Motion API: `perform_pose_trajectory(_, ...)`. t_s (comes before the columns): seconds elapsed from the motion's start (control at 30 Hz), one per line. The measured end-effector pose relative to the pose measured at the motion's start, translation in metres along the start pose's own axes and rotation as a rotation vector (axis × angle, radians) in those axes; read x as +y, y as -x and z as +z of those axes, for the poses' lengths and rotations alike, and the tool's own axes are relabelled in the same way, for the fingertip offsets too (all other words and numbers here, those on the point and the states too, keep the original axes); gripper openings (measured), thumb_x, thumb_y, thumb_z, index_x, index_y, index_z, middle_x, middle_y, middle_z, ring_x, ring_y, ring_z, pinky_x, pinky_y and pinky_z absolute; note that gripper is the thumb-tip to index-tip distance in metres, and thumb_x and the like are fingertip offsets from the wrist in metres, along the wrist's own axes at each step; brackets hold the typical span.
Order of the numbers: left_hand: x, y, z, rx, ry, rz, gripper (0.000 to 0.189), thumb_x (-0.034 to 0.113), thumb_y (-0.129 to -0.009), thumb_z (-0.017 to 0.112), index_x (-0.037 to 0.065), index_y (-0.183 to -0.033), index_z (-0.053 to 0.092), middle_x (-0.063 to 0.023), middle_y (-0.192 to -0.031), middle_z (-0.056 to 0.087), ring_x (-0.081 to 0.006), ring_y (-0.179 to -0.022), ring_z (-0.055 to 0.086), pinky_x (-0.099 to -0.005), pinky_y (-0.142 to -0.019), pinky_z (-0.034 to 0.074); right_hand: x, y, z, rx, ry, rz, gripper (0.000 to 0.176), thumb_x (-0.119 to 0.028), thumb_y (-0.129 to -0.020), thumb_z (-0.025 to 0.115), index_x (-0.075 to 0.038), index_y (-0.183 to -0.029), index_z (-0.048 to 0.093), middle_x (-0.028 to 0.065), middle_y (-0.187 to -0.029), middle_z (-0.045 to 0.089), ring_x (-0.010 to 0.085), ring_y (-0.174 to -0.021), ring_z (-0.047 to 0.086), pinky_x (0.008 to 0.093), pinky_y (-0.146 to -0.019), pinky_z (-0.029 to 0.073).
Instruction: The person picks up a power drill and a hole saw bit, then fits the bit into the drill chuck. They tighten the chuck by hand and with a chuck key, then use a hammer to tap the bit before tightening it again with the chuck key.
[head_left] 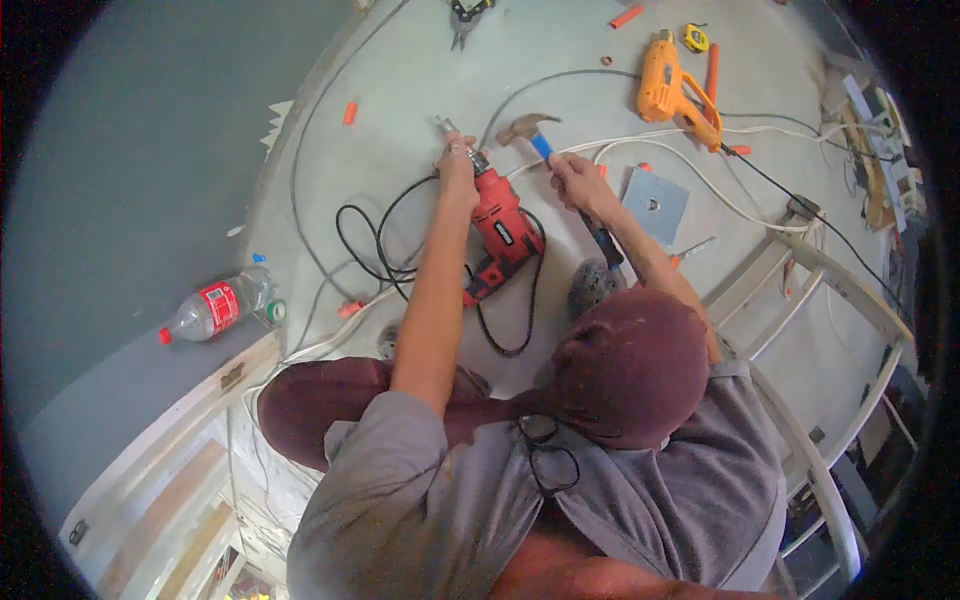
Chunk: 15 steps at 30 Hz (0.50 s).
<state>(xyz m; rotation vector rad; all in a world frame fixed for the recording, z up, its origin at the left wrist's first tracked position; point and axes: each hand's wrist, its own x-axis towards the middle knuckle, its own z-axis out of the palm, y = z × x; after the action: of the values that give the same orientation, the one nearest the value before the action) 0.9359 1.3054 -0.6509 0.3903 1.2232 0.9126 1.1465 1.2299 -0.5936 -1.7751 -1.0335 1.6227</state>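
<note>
A red drill (503, 222) lies on the pale floor between my arms, its chuck pointing up and left. My left hand (457, 165) is closed round the front of the drill, at the chuck, with a metal tip (442, 124) sticking out past the fingers. In my right hand (580, 182) is a hammer (541, 145), gripped on its handle below the blue band. The hammer's head sits just right of the drill's tip, apart from it. The drill's black cable loops on the floor around its body.
An orange heat gun (662, 85), a yellow tape measure (695, 38) and pliers (468, 20) lie farther off. Right of my right hand is a square metal plate (655, 205). A ladder (770, 290) stands at right, a plastic bottle (215, 308) lies left. Cables cross the floor.
</note>
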Motion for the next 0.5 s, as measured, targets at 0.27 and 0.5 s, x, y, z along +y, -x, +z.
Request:
perform_pose_trajectory(0.27,-0.005,0.003,0.02,0.301,-0.332,0.306,0.053,0.043,-0.106,0.036,-0.004,-0.102,0.061,-0.0119,-0.097,0.061,-0.0219,-0.091,0.056,-0.0357,-0.084,0.045,-0.005,-0.019,0.015,0.164,-0.285,0.026,0.036,-0.043,-0.103,0.048,-0.008,-0.1,0.056,-0.0049,-0.063,0.042,0.0055,-0.047,0.039,0.0247,-0.042,0.03)
perform_pose_trajectory(0.5,-0.005,0.005,0.021,0.365,-0.171,0.306,0.051,0.043,-0.106,0.037,-0.002,-0.096,0.06,-0.0095,-0.091,0.059,-0.0199,-0.082,0.056,-0.0348,-0.074,0.047,-0.001,-0.018,0.025,0.159,-0.069,-0.038,0.048,-0.046,-0.102,0.044,-0.002,-0.092,0.062,0.0058,-0.067,0.058,0.016,-0.053,0.055,0.0347,-0.049,0.046)
